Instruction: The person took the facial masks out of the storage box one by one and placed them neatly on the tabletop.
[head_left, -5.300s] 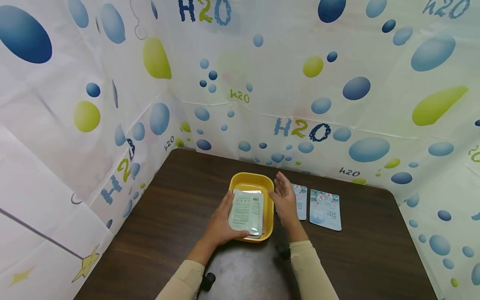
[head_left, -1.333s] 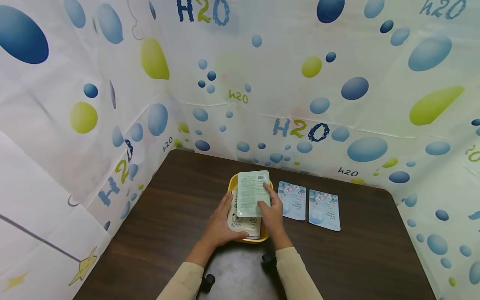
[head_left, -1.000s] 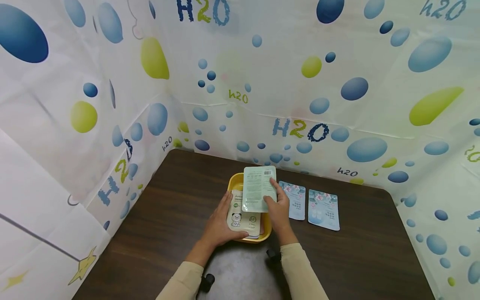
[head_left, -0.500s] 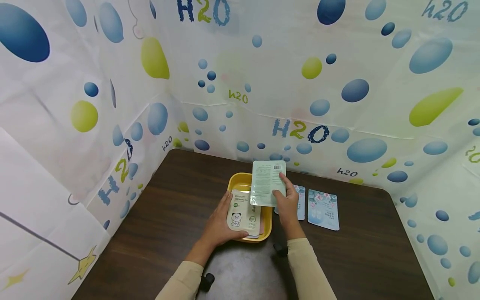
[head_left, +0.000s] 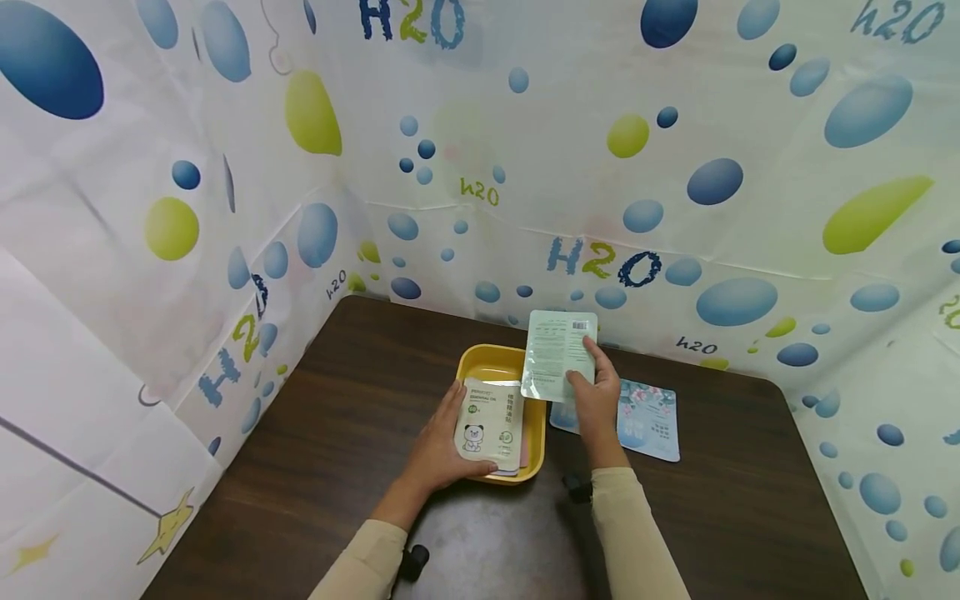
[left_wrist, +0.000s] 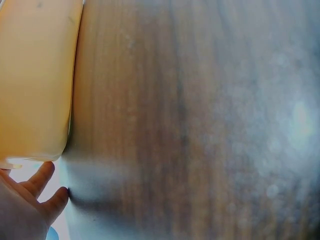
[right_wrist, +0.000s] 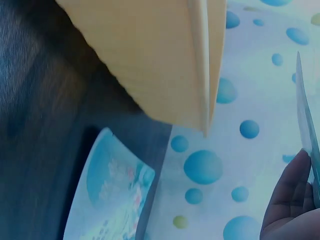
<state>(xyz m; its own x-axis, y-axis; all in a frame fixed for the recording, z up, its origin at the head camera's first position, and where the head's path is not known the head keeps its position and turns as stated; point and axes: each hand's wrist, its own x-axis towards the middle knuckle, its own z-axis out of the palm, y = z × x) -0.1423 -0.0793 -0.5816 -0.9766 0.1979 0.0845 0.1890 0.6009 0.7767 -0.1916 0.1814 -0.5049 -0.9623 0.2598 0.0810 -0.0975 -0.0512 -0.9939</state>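
Right hand: the right hand (head_left: 592,396) pinched a pale green sachet (head_left: 560,355) between thumb and fingers, lifted above centre frame, right of the yellow tray (head_left: 487,363).
Left hand: the left hand (head_left: 442,442) lay with straight fingers against the tray's left side and the bear-print packet (head_left: 489,423) (thumb at the near rim).
Head view only: a blue floral sachet (head_left: 648,421) on the dark worktop (head_left: 337,450), partly behind the right hand.
Right wrist view: showed the tray's underside (right_wrist: 150,60) and the sachet edge-on (right_wrist: 306,125).
Left wrist view: only the tray wall (left_wrist: 35,80), blurred worktop and fingertips (left_wrist: 42,177).
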